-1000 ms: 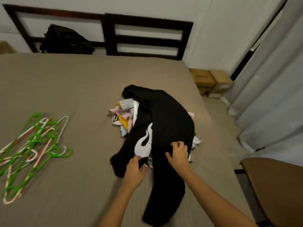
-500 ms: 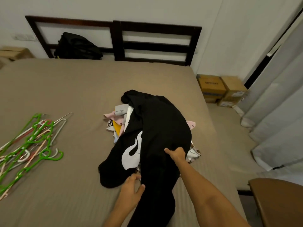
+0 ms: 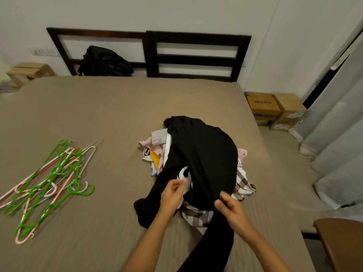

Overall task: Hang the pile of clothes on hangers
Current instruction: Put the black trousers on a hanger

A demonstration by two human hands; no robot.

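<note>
Right hand [image 3: 229,208]: at the near edge of the pile, your thumb and fingers pinch a fold of the black garment [image 3: 202,154].
Left hand [image 3: 172,195]: at the near-left edge of the pile, your fingers are curled and pinch the same garment just below its white print.
Black garment: it lies draped over the top of the pile, bunched and creased. One long part trails off the near side towards you. It looks soft and limp, so I judge it will sag wherever you are not holding it.
Pile of clothes [image 3: 157,154]: pink, yellow, white and grey pieces poke out on its left, and a checked cloth [image 3: 198,214] on its near right.
Hangers [image 3: 53,179]: well to the left of the pile is a tangled heap, mostly green, some pale pink and white, all of them bare.
Progress: nothing shows as hung, and you are only taking up the top garment. The whole pile is left.
Bed [image 3: 98,114]: it carries the pile.
Beyond the pile: a black bag [image 3: 104,61] sits against the dark headboard [image 3: 196,55].
</note>
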